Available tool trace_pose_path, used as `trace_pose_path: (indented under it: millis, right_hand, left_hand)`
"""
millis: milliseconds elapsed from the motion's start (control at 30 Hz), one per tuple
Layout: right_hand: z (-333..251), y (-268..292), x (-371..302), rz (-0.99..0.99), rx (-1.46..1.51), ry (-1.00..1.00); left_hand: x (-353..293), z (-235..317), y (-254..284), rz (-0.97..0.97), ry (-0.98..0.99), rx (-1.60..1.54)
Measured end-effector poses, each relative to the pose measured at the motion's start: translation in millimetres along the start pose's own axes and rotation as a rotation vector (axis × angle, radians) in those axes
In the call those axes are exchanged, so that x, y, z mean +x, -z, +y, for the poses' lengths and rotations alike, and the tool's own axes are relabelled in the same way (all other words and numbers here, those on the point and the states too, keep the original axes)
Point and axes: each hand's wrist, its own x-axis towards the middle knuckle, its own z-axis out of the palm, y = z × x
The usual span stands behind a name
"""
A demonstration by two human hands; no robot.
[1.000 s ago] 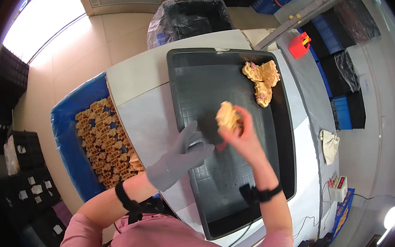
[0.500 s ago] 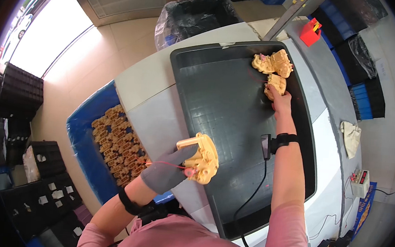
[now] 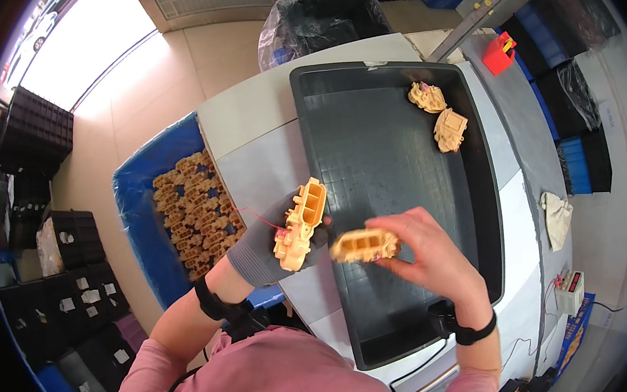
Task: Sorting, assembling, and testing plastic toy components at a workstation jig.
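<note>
My left hand (image 3: 263, 255), in a dark grey glove, is closed round a cream plastic housing (image 3: 300, 224) with open compartments and a thin red wire trailing left. Bare, my right hand (image 3: 421, 250) pinches a second cream housing (image 3: 365, 246), slightly blurred, its compartments facing up. The two parts are close together but apart, above the near left edge of a large black tray (image 3: 375, 164). At the tray's far right corner lie two more housings, one (image 3: 428, 97) beside the other (image 3: 450, 130).
A blue-lined bin (image 3: 135, 211) on the left holds many similar housings. Behind the table stands a black bin with a clear liner (image 3: 290, 28). On the right are a red holder (image 3: 498, 54), a cloth glove (image 3: 555, 221) and a small device with a red display (image 3: 569, 291).
My right hand has lifted a housing from the tray's far right corner and brought it near the left one. My left hand has turned its housing so the compartments show.
</note>
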Motion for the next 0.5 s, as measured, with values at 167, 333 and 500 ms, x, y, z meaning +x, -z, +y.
trace_pose_path:
  millis: [167, 333, 500]
  right_hand:
    - [-20, 0, 8, -0.096, -0.345, 0.316]
    - [1, -13, 17, -0.069, -0.203, 0.3]
    - [102, 19, 49, 0.351, -0.071, -0.088]
  left_hand:
    - [-14, -14, -17, -0.012, -0.17, 0.796]
    - [-13, -27, -19, 0.226, 0.096, 0.156]
    - [-23, -19, -10, 0.196, 0.038, 0.122]
